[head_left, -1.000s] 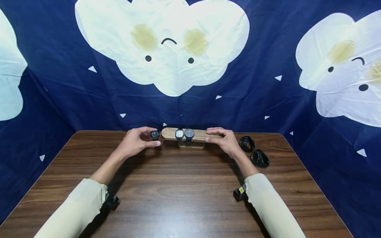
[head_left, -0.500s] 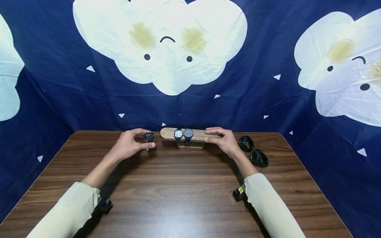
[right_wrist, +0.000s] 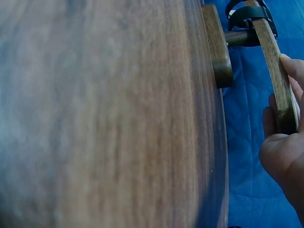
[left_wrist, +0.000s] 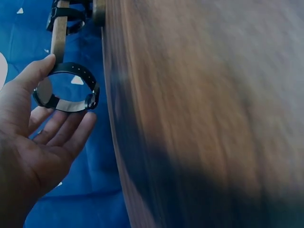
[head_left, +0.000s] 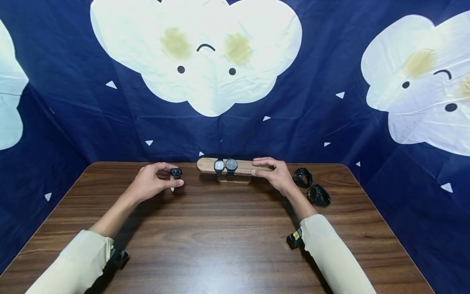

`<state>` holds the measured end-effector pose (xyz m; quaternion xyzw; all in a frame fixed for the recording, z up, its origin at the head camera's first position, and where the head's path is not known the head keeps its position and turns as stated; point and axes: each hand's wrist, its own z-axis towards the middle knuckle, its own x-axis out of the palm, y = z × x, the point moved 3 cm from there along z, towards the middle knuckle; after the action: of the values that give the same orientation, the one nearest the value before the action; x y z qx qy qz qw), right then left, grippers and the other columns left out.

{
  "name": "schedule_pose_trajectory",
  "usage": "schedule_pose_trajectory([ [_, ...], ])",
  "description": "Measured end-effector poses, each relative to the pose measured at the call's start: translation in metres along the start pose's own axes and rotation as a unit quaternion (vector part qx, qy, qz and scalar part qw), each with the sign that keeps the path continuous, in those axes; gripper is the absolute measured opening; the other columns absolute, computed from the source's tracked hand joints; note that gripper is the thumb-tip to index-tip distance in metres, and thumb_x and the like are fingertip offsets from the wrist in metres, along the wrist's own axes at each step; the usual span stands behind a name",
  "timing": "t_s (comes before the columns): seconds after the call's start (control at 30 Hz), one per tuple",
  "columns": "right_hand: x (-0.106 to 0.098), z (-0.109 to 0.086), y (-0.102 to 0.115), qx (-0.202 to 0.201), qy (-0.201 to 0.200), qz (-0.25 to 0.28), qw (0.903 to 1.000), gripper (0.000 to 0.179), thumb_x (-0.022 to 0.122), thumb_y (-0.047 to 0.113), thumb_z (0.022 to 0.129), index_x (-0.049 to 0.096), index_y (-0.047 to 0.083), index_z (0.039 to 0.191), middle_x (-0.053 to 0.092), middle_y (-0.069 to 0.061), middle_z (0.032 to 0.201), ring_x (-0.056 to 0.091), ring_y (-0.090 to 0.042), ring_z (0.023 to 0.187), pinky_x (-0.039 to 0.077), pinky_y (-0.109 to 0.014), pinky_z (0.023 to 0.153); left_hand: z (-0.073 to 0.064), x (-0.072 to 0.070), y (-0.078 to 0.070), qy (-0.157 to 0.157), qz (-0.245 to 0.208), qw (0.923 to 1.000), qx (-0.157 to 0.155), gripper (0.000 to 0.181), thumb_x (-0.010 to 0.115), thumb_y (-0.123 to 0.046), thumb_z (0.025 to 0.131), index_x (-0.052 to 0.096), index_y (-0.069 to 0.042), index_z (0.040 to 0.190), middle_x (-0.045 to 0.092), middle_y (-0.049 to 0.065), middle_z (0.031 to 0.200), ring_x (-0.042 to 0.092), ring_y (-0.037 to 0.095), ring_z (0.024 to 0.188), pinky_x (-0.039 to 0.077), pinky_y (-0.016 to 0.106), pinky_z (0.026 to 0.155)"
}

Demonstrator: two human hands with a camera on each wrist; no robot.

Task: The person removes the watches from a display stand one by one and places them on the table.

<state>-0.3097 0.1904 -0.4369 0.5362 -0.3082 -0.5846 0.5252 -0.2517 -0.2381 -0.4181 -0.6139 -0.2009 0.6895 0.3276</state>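
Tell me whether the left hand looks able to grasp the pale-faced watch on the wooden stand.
Probably not as it is: the left hand pinches another watch, though nothing visible blocks its way to the pale-faced watch.

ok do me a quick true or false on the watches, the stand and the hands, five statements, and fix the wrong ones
1. The left hand holds a watch apart from the stand. True.
2. Three watches sit on the stand. False: two do, a pale-faced one and a dark-faced one.
3. The right hand grips one end of the stand. True.
4. The held watch's strap hangs open. False: the strap forms a closed loop.
5. Two black items lie beside the left hand. False: the black items lie to the right of the right hand.
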Motion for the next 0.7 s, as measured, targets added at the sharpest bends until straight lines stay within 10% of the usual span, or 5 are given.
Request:
schedule_pose_trajectory([
  [0.7,0.001,0.001,0.0,-0.002,-0.004,0.008,1.0,0.032,0.096,0.014,0.091,0.088,0.009,0.121,0.08,-0.009,0.142,0.067,-0.025,0.145,0.054,-0.016,0.108,-0.012,-0.015,0.024,0.036,0.059,0.9974,-0.02,0.063,0.094,-0.053,0.091,0.079,-0.009,0.134,0.085,0.011,0.117,0.079,0.021,0.105,0.056,0.038,0.091],
])
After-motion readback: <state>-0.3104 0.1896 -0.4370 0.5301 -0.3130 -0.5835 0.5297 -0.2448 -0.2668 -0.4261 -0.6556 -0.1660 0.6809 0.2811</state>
